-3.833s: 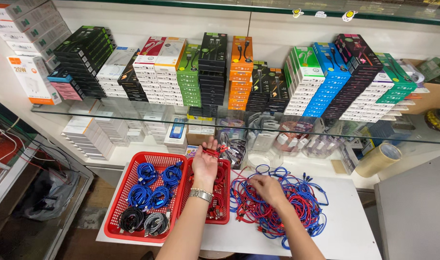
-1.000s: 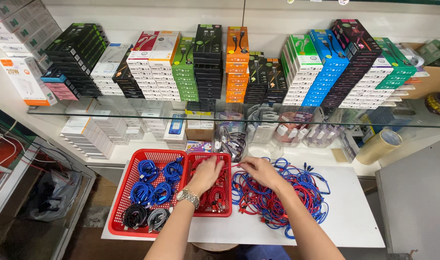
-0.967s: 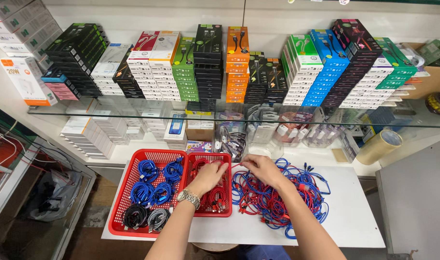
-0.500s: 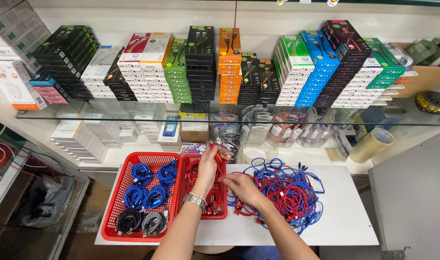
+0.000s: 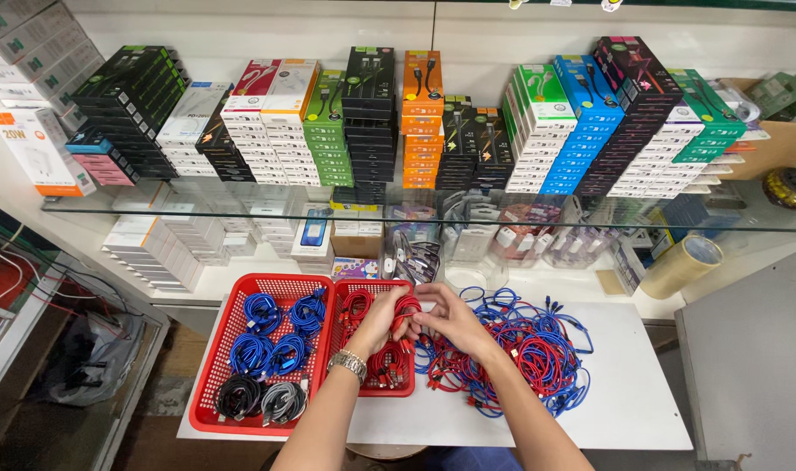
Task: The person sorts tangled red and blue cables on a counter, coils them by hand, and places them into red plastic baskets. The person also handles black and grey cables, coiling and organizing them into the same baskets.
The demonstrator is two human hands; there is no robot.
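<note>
Pinching a red cable (image 5: 407,307), left hand (image 5: 382,319) and right hand (image 5: 446,319) fingers closed (over red basket (image 5: 374,288)), tangled cables (image 5: 529,353) beside

Two red baskets (image 5: 208,384) on the counter (image 5: 642,410); beside them one tangled cable pile (image 5: 520,358); two hands (image 5: 415,318).

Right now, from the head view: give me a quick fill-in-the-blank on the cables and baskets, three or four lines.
1. Both hands, left hand and right hand, meet on a ____ cable.
2. The big basket holds coiled blue, black and ____ cables.
3. The loose cable pile mixes red and ____.
4. The watch sits on the ____ wrist.

Missing: red; grey; blue; left
</note>
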